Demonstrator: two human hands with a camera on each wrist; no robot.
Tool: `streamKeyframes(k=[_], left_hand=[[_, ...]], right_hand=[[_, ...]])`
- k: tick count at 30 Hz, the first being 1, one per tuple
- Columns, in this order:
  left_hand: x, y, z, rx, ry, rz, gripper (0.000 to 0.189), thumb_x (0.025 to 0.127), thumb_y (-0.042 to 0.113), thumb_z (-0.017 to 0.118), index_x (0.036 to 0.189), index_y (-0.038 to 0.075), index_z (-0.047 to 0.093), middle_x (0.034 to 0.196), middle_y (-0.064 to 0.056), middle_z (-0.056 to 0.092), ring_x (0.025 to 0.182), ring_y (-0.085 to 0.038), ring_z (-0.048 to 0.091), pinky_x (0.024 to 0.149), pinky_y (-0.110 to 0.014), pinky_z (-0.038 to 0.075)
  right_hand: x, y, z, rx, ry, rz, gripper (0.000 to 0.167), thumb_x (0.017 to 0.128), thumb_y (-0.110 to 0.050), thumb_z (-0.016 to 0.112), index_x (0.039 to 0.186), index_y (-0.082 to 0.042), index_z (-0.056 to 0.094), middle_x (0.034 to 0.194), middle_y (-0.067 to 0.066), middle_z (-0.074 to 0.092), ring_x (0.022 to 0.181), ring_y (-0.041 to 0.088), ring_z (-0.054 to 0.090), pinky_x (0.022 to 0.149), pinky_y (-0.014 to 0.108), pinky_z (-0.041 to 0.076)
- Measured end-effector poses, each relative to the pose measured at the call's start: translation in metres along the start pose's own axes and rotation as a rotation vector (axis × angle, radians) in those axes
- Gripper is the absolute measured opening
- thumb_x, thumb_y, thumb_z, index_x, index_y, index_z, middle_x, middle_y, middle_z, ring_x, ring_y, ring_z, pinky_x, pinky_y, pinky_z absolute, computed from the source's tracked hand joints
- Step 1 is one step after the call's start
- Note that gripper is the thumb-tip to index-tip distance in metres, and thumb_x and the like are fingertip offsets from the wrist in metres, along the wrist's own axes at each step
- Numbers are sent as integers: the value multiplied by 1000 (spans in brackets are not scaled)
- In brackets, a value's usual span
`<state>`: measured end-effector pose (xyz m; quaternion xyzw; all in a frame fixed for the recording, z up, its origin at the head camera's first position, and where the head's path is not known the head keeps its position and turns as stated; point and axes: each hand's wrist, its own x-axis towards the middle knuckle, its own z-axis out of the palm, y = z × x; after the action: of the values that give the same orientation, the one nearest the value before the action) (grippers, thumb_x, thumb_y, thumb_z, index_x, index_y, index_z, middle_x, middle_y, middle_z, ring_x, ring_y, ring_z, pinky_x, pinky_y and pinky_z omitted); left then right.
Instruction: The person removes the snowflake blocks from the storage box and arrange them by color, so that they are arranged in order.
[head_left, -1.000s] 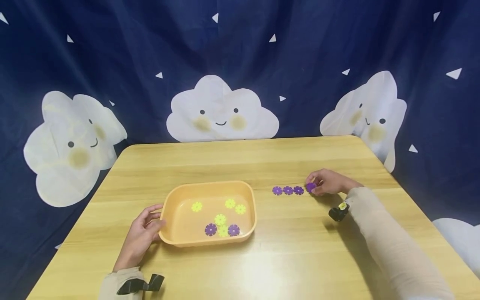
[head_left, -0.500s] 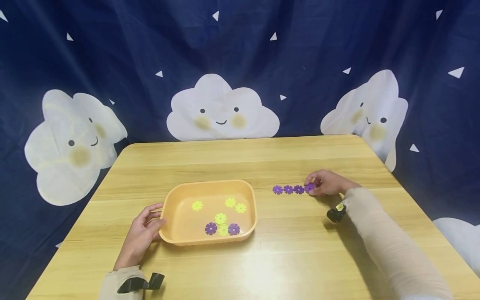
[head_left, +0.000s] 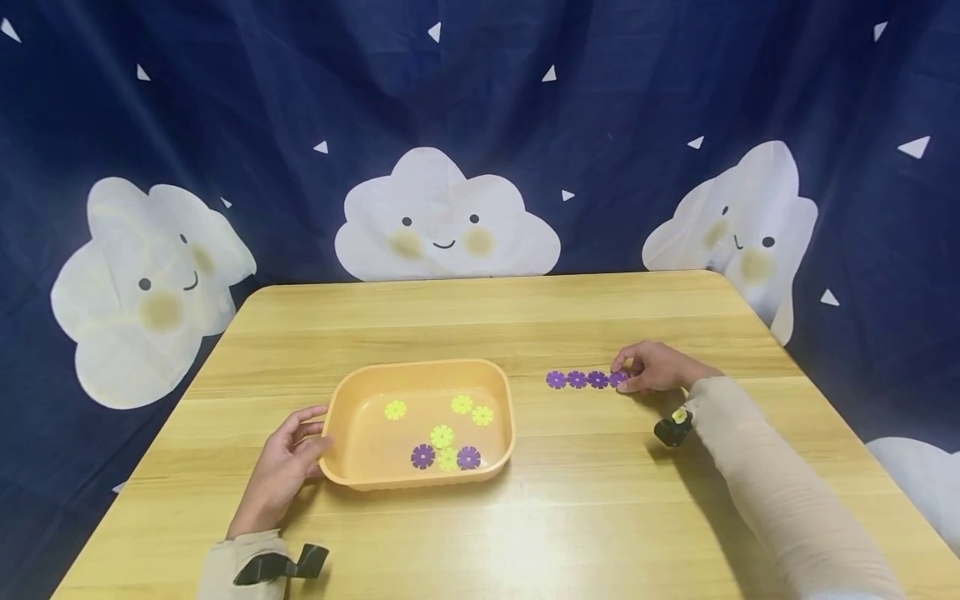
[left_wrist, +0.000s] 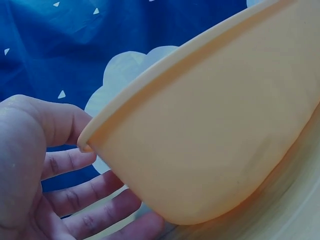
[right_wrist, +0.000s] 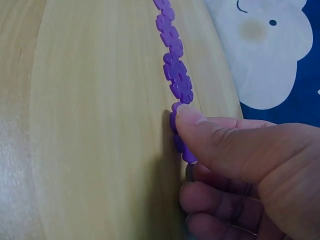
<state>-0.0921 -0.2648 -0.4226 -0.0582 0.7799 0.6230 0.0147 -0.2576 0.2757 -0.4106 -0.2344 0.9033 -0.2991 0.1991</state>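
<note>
My right hand [head_left: 657,367] pinches a purple snowflake disc [right_wrist: 178,142] between thumb and fingers, flat on the table at the right end of a short row. Several more purple snowflake discs [head_left: 577,380] form that row to its left, edge to edge. In the right wrist view the thumb covers part of the held disc. My left hand [head_left: 279,475] grips the left end of an orange plastic basin [head_left: 420,365], thumb over the rim and fingers along the outer wall, as the left wrist view shows. Inside lie several yellow snowflake discs [head_left: 442,436] and two purple ones [head_left: 423,456].
The wooden table [head_left: 480,317] has rounded far corners. Behind it hangs a dark blue curtain [head_left: 480,83] printed with white clouds and triangles. Each wrist wears a black strap [head_left: 672,428] over a beige sleeve.
My right hand has slid the purple disc slightly left, closing the gap to the row. It has stayed there since half a second ago. The left hand and basin have not moved.
</note>
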Motion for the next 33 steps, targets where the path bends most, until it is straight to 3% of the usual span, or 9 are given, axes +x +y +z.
streamKeyframes(k=[6,13,26,33], left_hand=[[0,0,2,-27,-23,-23,53,96,13,62,142,4,37,125,-23,46,93,-13,62,71,-37,60],[-1,0,-1,-52,-63,5,57,94,13,64,142,2,36,124,-22,47,94,-15,63,73,-40,60],[1,5,-1,-62,-100,-3,59,94,10,63,145,3,34,129,-25,45,96,-17,63,73,-42,60],[-1,3,-3,-53,-113,-1,59,95,9,62,145,2,31,130,-28,45,94,-18,65,72,-40,60]], right_hand=[[4,-7,0,-5,17,-23,21,91,-13,69,107,-1,66,74,3,64,59,17,61,53,30,52],[10,-25,1,20,21,-58,20,93,-11,66,108,1,64,79,9,68,61,20,63,53,31,53],[28,-61,-3,18,31,-171,24,93,-9,65,111,7,61,84,15,70,70,29,67,64,34,56],[42,-80,4,-20,20,-238,22,92,-6,64,111,5,64,93,13,70,79,19,67,73,34,57]])
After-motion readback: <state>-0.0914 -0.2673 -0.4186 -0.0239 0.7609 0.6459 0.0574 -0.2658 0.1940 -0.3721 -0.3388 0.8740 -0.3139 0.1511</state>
